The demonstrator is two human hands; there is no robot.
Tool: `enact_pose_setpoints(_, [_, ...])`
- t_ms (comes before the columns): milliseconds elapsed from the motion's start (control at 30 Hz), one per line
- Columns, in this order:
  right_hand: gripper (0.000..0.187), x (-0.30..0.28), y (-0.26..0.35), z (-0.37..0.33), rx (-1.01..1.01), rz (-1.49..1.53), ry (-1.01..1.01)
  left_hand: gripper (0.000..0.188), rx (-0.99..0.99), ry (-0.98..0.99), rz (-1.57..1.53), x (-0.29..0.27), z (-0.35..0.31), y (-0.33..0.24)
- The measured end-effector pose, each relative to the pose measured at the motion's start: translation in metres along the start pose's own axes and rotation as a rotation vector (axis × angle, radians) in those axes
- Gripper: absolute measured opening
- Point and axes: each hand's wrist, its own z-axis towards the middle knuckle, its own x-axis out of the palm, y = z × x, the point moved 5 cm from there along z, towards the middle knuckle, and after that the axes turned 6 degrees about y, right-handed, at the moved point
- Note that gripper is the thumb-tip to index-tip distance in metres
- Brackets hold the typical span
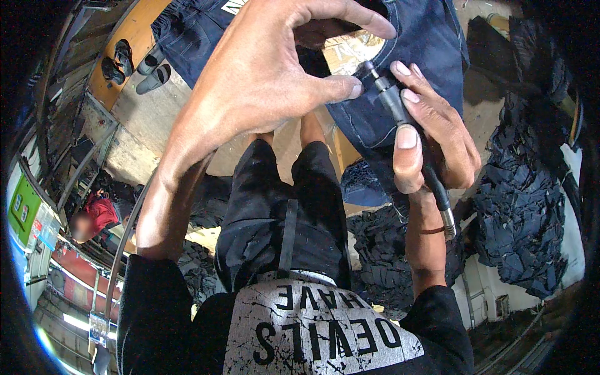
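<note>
My right hand [431, 131] is closed around a slim black rotary hand tool [392, 103] with a metal tip and a hose or cable trailing from its lower end. The tip sits at the stitched edge of a dark blue denim garment [428, 47]. My left hand [269, 69] is spread, with thumb and index finger wide apart on either side of the tool tip. The thumb's end lies at the denim edge; the index fingertip is close to the cloth farther up. A pale, crumpled-looking surface shows in the gap between them. My left hand's other fingers are mostly hidden.
More dark denim [187, 37] lies at the upper left. Sandals [153, 78] stand on the floor beside a wooden board [119, 69]. Heaps of dark cloth pieces [522, 200] are piled at the right and near my legs. Another person in red [100, 209] is at the far left.
</note>
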Motion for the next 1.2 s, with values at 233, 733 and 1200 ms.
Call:
enact_pose_setpoints(233, [0.025, 0.001, -0.005, 0.000, -0.065, -0.009, -0.073, 0.053, 0.067, 0.053, -0.112, -0.003, 0.000, -0.001])
enact_pose_setpoints(733, [0.022, -0.004, -0.010, 0.009, -0.039, 0.013, -0.181, 0.053, 0.276, -0.167, 0.010, 0.013, -0.012, 0.001])
enact_pose_setpoints(1200, [0.021, -0.003, -0.014, 0.010, -0.003, -0.009, -0.151, 0.058, 0.376, -0.178, -0.077, 0.015, -0.004, 0.018])
